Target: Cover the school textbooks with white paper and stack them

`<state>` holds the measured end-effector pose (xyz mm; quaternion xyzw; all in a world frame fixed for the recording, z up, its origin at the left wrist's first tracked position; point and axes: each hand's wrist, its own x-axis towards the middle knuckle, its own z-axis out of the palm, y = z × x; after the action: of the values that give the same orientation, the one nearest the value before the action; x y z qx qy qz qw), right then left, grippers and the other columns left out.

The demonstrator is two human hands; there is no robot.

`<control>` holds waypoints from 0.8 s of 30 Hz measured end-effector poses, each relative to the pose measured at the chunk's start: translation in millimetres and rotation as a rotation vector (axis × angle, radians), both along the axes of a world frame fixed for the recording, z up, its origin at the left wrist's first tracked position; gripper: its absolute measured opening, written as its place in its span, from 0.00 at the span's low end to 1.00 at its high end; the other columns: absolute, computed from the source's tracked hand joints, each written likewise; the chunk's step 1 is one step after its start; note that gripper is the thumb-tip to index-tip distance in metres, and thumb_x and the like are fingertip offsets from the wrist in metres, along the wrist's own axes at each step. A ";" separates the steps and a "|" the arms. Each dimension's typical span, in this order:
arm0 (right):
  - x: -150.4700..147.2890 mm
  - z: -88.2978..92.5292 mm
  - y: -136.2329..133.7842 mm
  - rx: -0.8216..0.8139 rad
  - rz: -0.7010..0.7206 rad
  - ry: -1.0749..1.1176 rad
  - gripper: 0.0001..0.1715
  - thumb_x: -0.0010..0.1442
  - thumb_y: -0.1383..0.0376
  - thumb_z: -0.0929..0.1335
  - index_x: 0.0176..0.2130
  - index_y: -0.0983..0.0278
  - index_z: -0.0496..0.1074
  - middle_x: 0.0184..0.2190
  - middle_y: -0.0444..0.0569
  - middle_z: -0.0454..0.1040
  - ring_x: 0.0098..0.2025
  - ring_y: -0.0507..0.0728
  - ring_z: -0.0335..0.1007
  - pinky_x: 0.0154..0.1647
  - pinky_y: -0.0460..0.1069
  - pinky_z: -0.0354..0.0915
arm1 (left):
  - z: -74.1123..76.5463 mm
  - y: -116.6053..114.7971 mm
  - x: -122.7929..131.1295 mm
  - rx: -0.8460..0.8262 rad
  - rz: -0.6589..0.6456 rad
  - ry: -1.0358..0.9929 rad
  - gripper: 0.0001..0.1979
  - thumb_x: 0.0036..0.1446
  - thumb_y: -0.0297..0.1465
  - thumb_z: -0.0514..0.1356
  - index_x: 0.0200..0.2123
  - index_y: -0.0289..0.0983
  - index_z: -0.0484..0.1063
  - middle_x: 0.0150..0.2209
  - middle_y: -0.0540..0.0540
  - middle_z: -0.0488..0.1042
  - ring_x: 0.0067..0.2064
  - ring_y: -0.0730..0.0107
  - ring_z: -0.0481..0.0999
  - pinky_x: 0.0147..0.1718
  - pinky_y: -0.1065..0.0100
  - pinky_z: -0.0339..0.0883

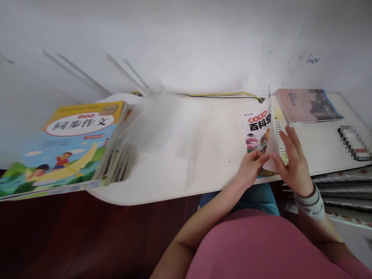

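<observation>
A booklet point(255, 126) with a white, illustrated front and bold black Chinese lettering lies near the table's front edge. A thin whitish sheet point(272, 143) stands up across it, hiding part of the title; a yellowish printed page point(280, 135) shows to its right. My left hand point(253, 166) is closed, thumb and fingers pinching the sheet's lower edge. My right hand point(294, 166) is open with fingers spread, its thumb at the sheet's right side. Whether the sheet is a page or a loose cover I cannot tell.
A stack of books point(78, 143) with a yellow and blue cover stands at the left of the white table point(215, 143). Blurred clear plastic point(162, 120) lies beside it. At right are a pinkish book point(308, 104) and a pixelated dark-edged object point(356, 143). A yellow cable point(221, 95) runs behind.
</observation>
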<state>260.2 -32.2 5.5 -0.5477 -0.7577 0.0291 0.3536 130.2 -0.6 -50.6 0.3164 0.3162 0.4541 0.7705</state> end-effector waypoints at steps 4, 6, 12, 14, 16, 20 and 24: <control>17.2 -27.9 5.8 -0.162 0.051 0.217 0.35 0.66 0.55 0.58 0.67 0.57 0.43 0.68 0.51 0.48 0.68 0.61 0.44 0.66 0.63 0.50 | -2.6 -3.4 9.3 -0.138 -0.061 -0.212 0.25 0.36 0.44 0.72 0.21 0.37 0.59 0.21 0.56 0.62 0.23 0.81 0.61 0.25 0.74 0.60; 19.9 -37.8 5.4 -0.208 0.093 0.296 0.34 0.66 0.56 0.57 0.68 0.57 0.43 0.68 0.51 0.48 0.68 0.59 0.45 0.67 0.61 0.48 | -4.8 -4.8 12.6 -0.179 -0.085 -0.258 0.25 0.34 0.44 0.73 0.23 0.37 0.62 0.24 0.54 0.65 0.25 0.78 0.64 0.27 0.72 0.64; 15.2 -39.4 1.9 -0.221 0.079 0.374 0.34 0.66 0.55 0.57 0.67 0.56 0.44 0.68 0.48 0.48 0.68 0.57 0.44 0.68 0.59 0.48 | -10.4 -6.7 20.5 -0.082 -0.218 -0.232 0.27 0.38 0.53 0.67 0.35 0.39 0.70 0.35 0.46 0.71 0.38 0.63 0.72 0.37 0.62 0.69; 15.3 -38.3 1.4 -0.215 0.082 0.390 0.33 0.66 0.55 0.57 0.67 0.56 0.45 0.68 0.47 0.49 0.68 0.57 0.45 0.68 0.58 0.48 | -11.2 -6.2 21.0 -0.026 -0.277 -0.208 0.29 0.38 0.55 0.66 0.36 0.40 0.70 0.35 0.44 0.71 0.40 0.60 0.73 0.37 0.60 0.69; 15.9 -37.6 0.6 -0.212 0.100 0.410 0.33 0.66 0.56 0.57 0.67 0.55 0.45 0.68 0.46 0.49 0.68 0.56 0.46 0.67 0.57 0.49 | -11.8 -5.6 21.0 -0.007 -0.321 -0.199 0.31 0.35 0.58 0.65 0.36 0.40 0.71 0.33 0.45 0.71 0.38 0.59 0.73 0.36 0.60 0.69; 15.9 -36.9 -1.3 -0.209 0.111 0.413 0.33 0.66 0.56 0.58 0.67 0.54 0.46 0.67 0.47 0.50 0.67 0.57 0.47 0.67 0.57 0.50 | -12.1 -5.9 23.2 -0.007 -0.370 -0.165 0.34 0.30 0.60 0.65 0.34 0.41 0.71 0.31 0.45 0.71 0.34 0.61 0.73 0.34 0.60 0.68; 20.0 -41.1 -0.8 -0.194 0.095 0.403 0.31 0.67 0.57 0.58 0.66 0.54 0.48 0.66 0.48 0.53 0.67 0.58 0.49 0.66 0.58 0.53 | -10.1 -7.8 26.8 0.076 -0.280 -0.067 0.29 0.42 0.59 0.60 0.35 0.40 0.70 0.30 0.46 0.70 0.31 0.64 0.71 0.33 0.63 0.66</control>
<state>280.2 -33.0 -35.6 -0.5260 -0.6905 0.2270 0.4417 157.0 -8.4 -60.6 0.3710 0.2256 0.3641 0.8239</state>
